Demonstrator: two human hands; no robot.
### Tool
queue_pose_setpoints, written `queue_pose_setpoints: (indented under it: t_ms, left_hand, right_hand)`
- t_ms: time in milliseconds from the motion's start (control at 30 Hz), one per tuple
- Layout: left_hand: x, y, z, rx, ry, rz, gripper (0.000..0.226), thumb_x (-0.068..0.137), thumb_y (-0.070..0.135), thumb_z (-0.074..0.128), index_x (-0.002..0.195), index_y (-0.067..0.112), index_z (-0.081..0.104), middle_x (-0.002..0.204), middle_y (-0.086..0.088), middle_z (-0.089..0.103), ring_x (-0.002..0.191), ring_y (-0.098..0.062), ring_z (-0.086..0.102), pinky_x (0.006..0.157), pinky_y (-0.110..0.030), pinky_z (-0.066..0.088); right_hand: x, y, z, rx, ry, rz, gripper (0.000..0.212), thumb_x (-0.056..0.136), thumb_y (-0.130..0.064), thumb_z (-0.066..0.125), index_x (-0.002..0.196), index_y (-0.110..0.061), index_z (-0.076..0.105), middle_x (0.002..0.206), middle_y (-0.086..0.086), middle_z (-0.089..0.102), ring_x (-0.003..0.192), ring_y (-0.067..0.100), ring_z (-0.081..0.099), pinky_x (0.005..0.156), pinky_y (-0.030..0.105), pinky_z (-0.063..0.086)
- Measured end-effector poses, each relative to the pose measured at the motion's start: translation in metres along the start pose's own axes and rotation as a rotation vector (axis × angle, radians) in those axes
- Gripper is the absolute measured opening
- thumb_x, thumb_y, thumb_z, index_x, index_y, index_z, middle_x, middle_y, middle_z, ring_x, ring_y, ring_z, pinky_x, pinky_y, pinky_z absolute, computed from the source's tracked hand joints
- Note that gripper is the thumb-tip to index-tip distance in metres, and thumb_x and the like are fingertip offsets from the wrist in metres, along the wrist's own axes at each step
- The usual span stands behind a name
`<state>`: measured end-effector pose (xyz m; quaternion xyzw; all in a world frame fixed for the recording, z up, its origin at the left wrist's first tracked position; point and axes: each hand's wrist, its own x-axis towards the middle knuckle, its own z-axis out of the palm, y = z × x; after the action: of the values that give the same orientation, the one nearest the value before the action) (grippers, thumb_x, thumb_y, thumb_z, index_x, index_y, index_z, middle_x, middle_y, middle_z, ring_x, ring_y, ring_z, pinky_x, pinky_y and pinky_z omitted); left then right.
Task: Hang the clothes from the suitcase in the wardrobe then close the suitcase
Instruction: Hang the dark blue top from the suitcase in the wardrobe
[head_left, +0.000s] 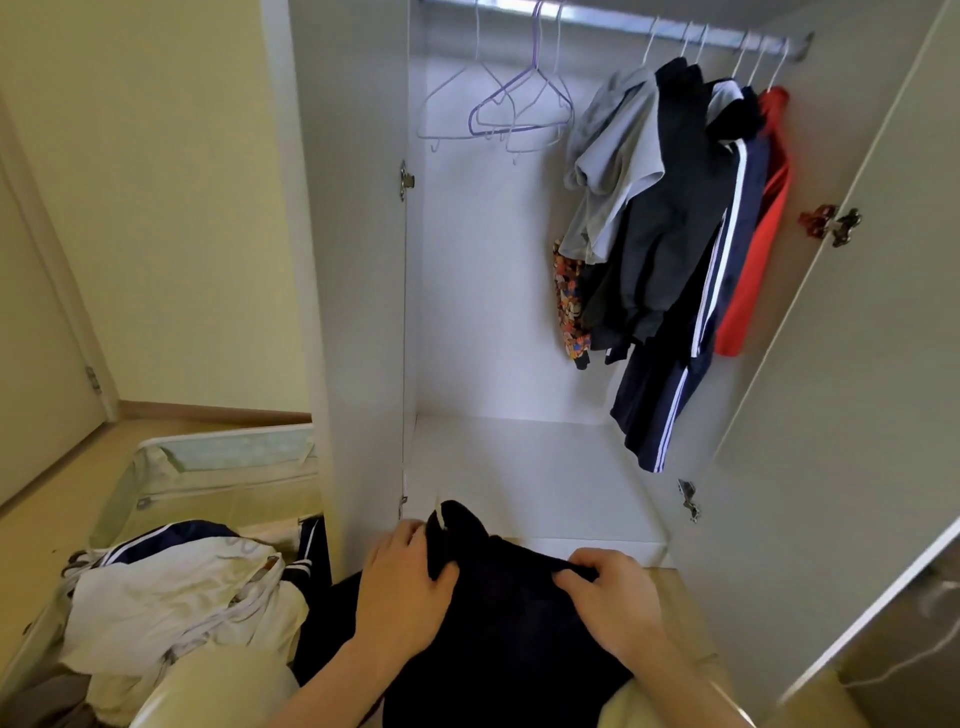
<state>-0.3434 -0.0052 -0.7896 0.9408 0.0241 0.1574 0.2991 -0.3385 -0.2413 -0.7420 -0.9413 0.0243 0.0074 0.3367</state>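
the suitcase (156, 467) lay open on the floor at the left, with a pile of white clothes (171, 597) in it. the dark garment (509, 639) was low in the middle, on the person's lap, in front of the open wardrobe (519, 312). it looked soft, light and limp, so it would sag; i judged the shoulders best to hold. the left hand (402, 582) pinched its fold near a white hanger tip (439, 514), and the right hand (608, 592) pinched its upper edge. empty hangers (498, 104) hung above.
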Motion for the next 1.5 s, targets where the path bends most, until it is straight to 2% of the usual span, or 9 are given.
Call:
queue_pose_setpoints:
  t_ms: [233, 467, 600, 800, 967, 1133, 1267, 1333, 1500]
  left_hand:
    - [-0.018, 0.047, -0.013, -0.194, 0.04, -0.035, 0.033, 0.081, 0.061, 0.063, 0.094, 0.034, 0.05, 0.09, 0.019, 0.051, 0.086, -0.002, 0.053, 0.081, -0.027, 0.048]
    - [0.007, 0.094, -0.041, -0.151, -0.016, 0.102, 0.016, 0.099, 0.038, 0.053, 0.085, 0.03, 0.057, 0.074, 0.013, 0.057, 0.066, -0.005, 0.055, 0.06, -0.018, 0.04]
    - [0.035, 0.141, -0.08, -0.132, -0.01, 0.182, 0.027, 0.1, 0.037, 0.051, 0.075, 0.026, 0.052, 0.058, 0.006, 0.049, 0.051, -0.01, 0.046, 0.053, -0.024, 0.035]
    - [0.082, 0.195, -0.14, -0.149, 0.019, 0.333, 0.033, 0.099, 0.034, 0.051, 0.071, 0.017, 0.047, 0.054, 0.003, 0.043, 0.048, -0.014, 0.036, 0.049, -0.027, 0.031]
    - [0.121, 0.243, -0.186, -0.132, 0.122, 0.45, 0.025, 0.097, 0.035, 0.054, 0.077, 0.021, 0.047, 0.08, 0.007, 0.052, 0.08, -0.014, 0.049, 0.07, -0.031, 0.046]
    - [0.144, 0.288, -0.227, -0.113, 0.045, 0.452, 0.016, 0.094, 0.033, 0.05, 0.101, 0.019, 0.054, 0.113, 0.001, 0.053, 0.109, -0.024, 0.05, 0.096, -0.041, 0.047]
    - [0.162, 0.303, -0.255, -0.183, -0.101, 0.454, 0.038, 0.094, 0.033, 0.055, 0.13, 0.026, 0.055, 0.137, 0.002, 0.053, 0.124, -0.024, 0.052, 0.108, -0.037, 0.042]
    - [0.171, 0.304, -0.264, -0.195, -0.139, 0.428, 0.056, 0.096, 0.033, 0.056, 0.149, 0.021, 0.043, 0.153, 0.002, 0.044, 0.139, -0.021, 0.044, 0.113, -0.032, 0.035]
    - [0.216, 0.302, -0.275, -0.21, -0.095, 0.337, 0.052, 0.096, 0.022, 0.056, 0.146, 0.016, 0.045, 0.149, -0.001, 0.048, 0.135, -0.021, 0.047, 0.104, -0.024, 0.036]
  right_hand:
    - [-0.009, 0.0, -0.013, 0.098, 0.158, 0.05, 0.022, 0.082, -0.029, 0.065, 0.062, -0.02, 0.066, 0.053, -0.004, 0.059, 0.046, 0.007, 0.046, 0.05, 0.023, 0.038]
    - [-0.024, 0.0, -0.064, 0.136, 0.306, 0.096, 0.021, 0.078, -0.031, 0.065, 0.067, -0.012, 0.063, 0.056, 0.006, 0.054, 0.052, 0.016, 0.043, 0.059, 0.029, 0.046]
    - [-0.019, -0.002, -0.121, 0.19, 0.143, 0.029, 0.026, 0.083, -0.031, 0.066, 0.064, -0.014, 0.061, 0.052, -0.005, 0.049, 0.055, 0.014, 0.046, 0.06, 0.031, 0.042]
    - [-0.015, -0.023, -0.204, 0.373, -0.164, -0.197, 0.059, 0.074, -0.053, 0.075, 0.083, 0.004, 0.063, 0.07, 0.007, 0.045, 0.068, 0.019, 0.038, 0.067, 0.033, 0.027]
    - [-0.021, -0.066, -0.239, 0.774, -0.142, -0.344, 0.079, 0.066, -0.052, 0.089, 0.081, 0.015, 0.051, 0.079, 0.015, 0.05, 0.078, 0.026, 0.042, 0.074, 0.04, 0.027]
    - [-0.033, -0.128, -0.257, 0.986, -0.016, -0.353, 0.074, 0.043, -0.053, 0.096, 0.078, 0.0, 0.057, 0.072, 0.015, 0.052, 0.063, 0.02, 0.05, 0.057, 0.026, 0.043]
    - [-0.03, -0.163, -0.271, 1.066, 0.088, -0.282, 0.021, 0.088, -0.018, 0.069, 0.078, 0.0, 0.067, 0.078, 0.019, 0.071, 0.062, 0.023, 0.068, 0.059, 0.025, 0.053]
    - [-0.023, -0.177, -0.276, 1.054, 0.11, -0.233, 0.024, 0.099, -0.012, 0.057, 0.089, 0.005, 0.07, 0.087, 0.023, 0.073, 0.069, 0.024, 0.071, 0.066, 0.03, 0.054]
    - [0.026, -0.212, -0.287, 1.056, 0.197, -0.168, 0.033, 0.102, -0.015, 0.056, 0.111, 0.016, 0.06, 0.105, 0.034, 0.067, 0.091, 0.034, 0.069, 0.084, 0.037, 0.053]
